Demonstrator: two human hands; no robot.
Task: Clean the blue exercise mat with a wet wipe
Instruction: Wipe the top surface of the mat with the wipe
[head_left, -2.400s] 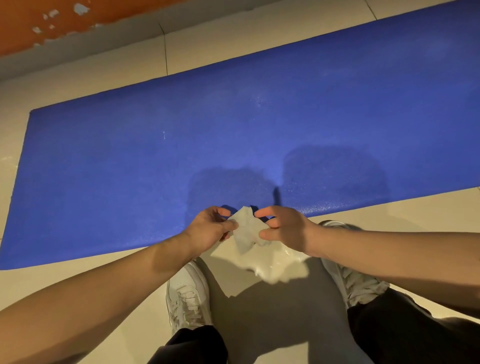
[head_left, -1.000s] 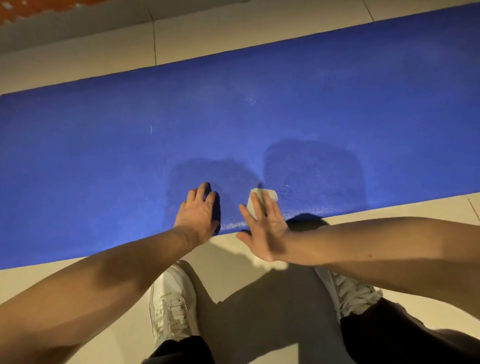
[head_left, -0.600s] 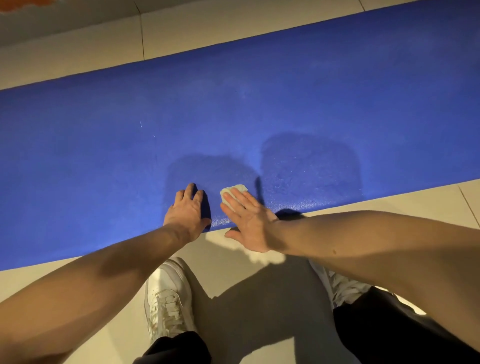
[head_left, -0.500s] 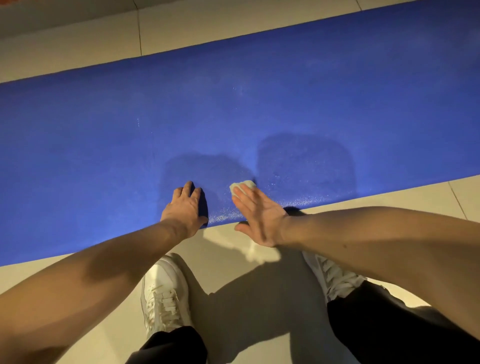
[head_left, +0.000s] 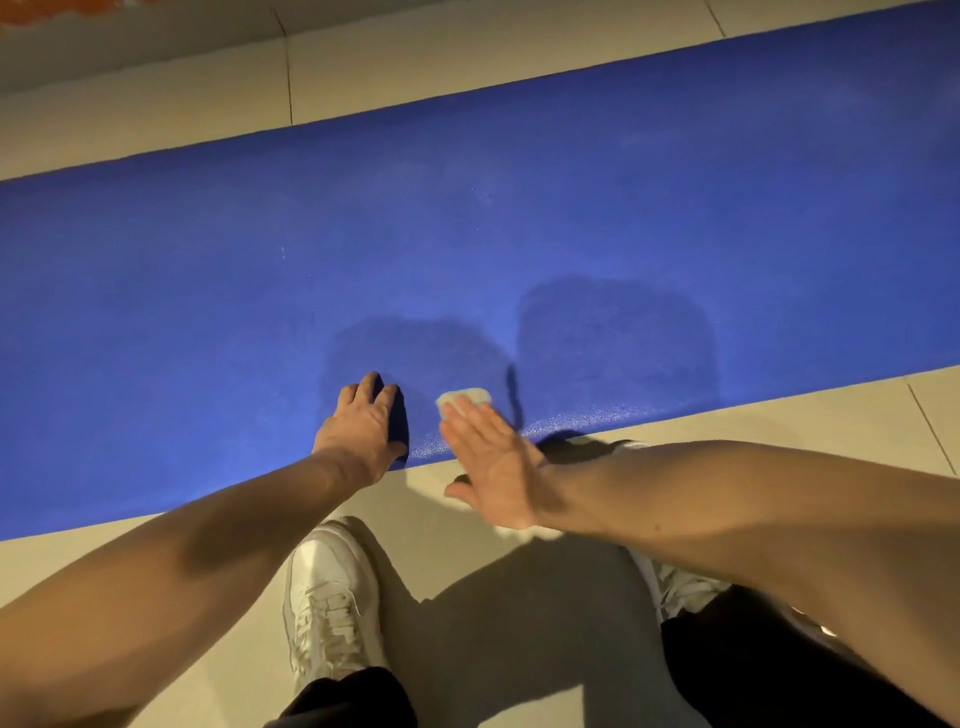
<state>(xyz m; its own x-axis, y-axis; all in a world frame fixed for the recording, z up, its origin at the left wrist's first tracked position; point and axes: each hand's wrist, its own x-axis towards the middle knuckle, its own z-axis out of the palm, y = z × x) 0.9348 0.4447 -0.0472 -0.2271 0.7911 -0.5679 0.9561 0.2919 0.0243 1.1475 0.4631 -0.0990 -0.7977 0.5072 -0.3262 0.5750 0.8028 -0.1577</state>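
Note:
The blue exercise mat (head_left: 467, 218) lies across the tiled floor, filling the middle of the view. A small folded white wet wipe (head_left: 465, 398) sits on the mat near its front edge. My right hand (head_left: 493, 462) lies flat with straight fingers, the fingertips pressing the wipe onto the mat. My left hand (head_left: 363, 428) rests palm down on the mat's front edge, just left of the wipe. Most of the wipe is hidden under my fingers.
Beige floor tiles (head_left: 467, 57) run behind the mat and in front of it. My white left sneaker (head_left: 330, 592) and my right sneaker (head_left: 680, 587) stand on the floor just before the mat's edge. Two darker patches (head_left: 618, 343) show on the mat.
Both hands went from holding the crumpled wipe above the floor to lying on the mat. Over the last second my right hand has slid the wipe left, right and left again along the front edge.

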